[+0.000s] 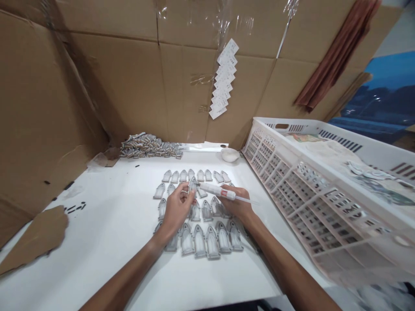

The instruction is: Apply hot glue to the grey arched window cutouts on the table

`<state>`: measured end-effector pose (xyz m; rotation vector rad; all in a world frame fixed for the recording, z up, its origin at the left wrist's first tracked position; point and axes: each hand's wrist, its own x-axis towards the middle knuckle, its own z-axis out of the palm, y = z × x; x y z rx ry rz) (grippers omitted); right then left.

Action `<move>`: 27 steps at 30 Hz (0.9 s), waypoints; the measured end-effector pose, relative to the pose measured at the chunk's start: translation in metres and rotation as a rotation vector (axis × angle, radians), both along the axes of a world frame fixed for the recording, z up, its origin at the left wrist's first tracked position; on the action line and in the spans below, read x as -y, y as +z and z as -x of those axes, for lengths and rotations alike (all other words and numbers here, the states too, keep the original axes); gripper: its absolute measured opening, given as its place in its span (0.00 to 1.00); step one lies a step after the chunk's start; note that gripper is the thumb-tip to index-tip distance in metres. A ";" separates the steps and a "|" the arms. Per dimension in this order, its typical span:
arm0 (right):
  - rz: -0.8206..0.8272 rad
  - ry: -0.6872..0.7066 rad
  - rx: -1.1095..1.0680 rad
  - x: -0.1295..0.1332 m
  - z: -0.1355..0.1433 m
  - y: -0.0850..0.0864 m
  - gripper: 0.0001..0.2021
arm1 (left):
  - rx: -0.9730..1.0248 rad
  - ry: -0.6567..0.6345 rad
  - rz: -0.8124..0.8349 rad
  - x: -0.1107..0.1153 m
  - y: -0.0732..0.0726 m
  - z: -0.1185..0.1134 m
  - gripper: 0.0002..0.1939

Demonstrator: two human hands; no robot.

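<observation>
My left hand (179, 206) pinches a small grey arch-shaped part (192, 185), raised a little over the rows of like parts. In my right hand (237, 203) is a white pen-shaped tool (215, 190) with a red mark on its barrel and a thin clear tail. Its tip points left and meets or nearly meets the held part; I cannot tell which. Below and around both hands, several grey arch-shaped parts (211, 242) lie in rows on the white table (136, 207). My hands and forearms hide some of them.
A pile of small metal pieces (145, 146) lies at the back left, and a small white dish (230, 155) at the back. A white plastic crate (292, 190) stands on the right. Cardboard walls (129, 77) enclose the back and left; a torn cardboard piece (35, 237) lies left.
</observation>
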<state>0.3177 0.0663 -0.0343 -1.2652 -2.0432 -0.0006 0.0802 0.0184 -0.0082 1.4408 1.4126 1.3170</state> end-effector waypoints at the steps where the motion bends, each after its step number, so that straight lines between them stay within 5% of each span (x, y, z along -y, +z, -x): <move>1: 0.001 -0.006 0.005 0.000 0.000 0.000 0.16 | -0.054 0.011 -0.026 0.001 0.000 0.001 0.22; 9: -0.004 -0.042 0.081 0.010 0.002 0.011 0.16 | -0.383 0.055 -0.276 0.000 0.000 0.008 0.18; 20: -0.049 0.062 0.074 0.016 0.005 0.015 0.10 | 0.140 0.118 0.003 -0.014 0.013 0.014 0.25; 27: 0.015 0.083 0.072 0.015 0.005 0.011 0.07 | 0.215 0.112 0.062 -0.015 0.017 0.012 0.23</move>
